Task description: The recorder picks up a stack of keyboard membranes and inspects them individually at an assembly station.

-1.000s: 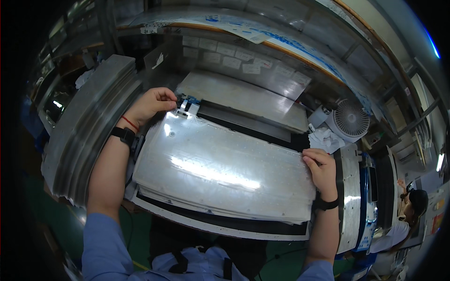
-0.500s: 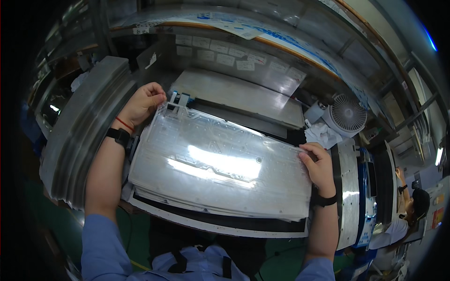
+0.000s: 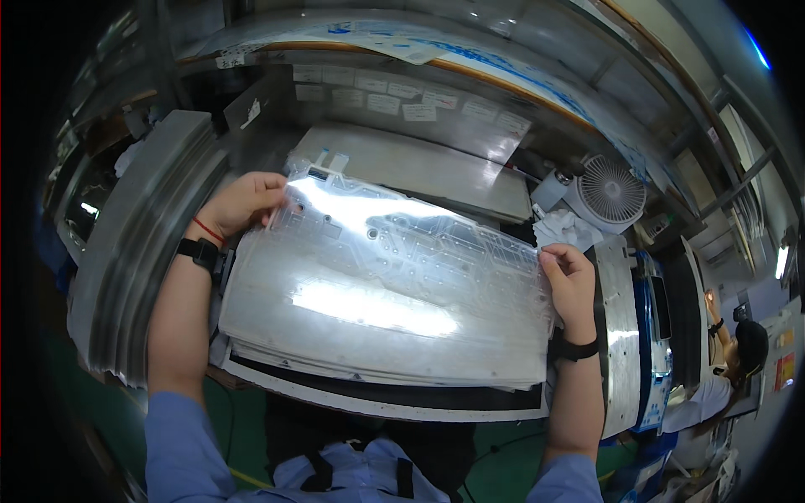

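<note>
Sheet point(image 3: 419, 243) over ctr plate stack point(image 3: 369, 356); L grip point(image 3: 247, 201) at its far L corner, R grip point(image 3: 574, 281) at far R. 2nd stack point(image 3: 138, 243) to L. Plate point(image 3: 428, 159) behind ctr. Fan point(image 3: 614, 191) back R, bottle point(image 3: 552, 189) just L of it, wad point(image 3: 560, 232) before bottle.

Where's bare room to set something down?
Rear metal plate, between transparent sheet and wall labels; narrow black strip, between central stack and white front edge. Crowded: behind the right hand, with fan, crumpled tissue and canister.
</note>
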Tool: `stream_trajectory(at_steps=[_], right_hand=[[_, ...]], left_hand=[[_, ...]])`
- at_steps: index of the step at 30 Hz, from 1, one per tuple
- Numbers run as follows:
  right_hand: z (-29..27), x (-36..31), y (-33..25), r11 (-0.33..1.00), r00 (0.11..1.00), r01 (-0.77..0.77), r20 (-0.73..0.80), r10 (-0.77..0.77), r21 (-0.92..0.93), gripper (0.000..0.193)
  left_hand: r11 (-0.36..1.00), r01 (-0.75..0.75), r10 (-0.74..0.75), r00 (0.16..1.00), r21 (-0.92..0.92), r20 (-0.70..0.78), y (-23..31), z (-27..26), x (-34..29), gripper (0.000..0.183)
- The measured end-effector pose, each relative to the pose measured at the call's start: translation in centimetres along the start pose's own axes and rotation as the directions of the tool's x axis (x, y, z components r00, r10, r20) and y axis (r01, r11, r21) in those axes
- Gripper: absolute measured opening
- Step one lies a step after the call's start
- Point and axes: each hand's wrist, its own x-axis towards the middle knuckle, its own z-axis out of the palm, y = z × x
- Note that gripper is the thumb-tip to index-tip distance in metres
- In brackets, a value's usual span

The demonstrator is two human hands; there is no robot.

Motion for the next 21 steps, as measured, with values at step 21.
stream_trajectory(at_steps=[21], right_hand=[[2.2,-0.7,-4.1,0.846,0.948,0.316,0.180,-0.263,-0.429,0.019]], left_hand=[[0.994,-0.059,0.054,0.997,0.089,0.054,-0.3,0.3,0.0,0.020]])
